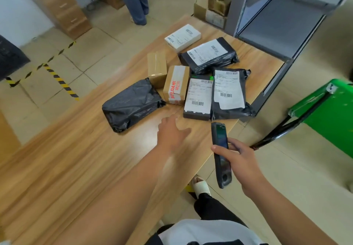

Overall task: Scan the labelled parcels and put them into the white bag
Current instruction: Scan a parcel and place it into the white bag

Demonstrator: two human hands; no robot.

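Observation:
Several parcels lie in a cluster on the wooden table. A dark flat box with a white label is nearest my hands, beside a black poly bag with a label. Behind them are another labelled black bag, a white box, two brown cartons, and an unlabelled-looking black bag. My left hand reaches over the table, fingers straight, holding nothing. My right hand grips a black handheld scanner. No white bag is in view.
A grey metal shelf unit stands at the table's far right. A green cart with a black handle is on the right. Cardboard boxes sit on the floor behind; a person's legs stand at the back. Yellow-black tape marks the floor.

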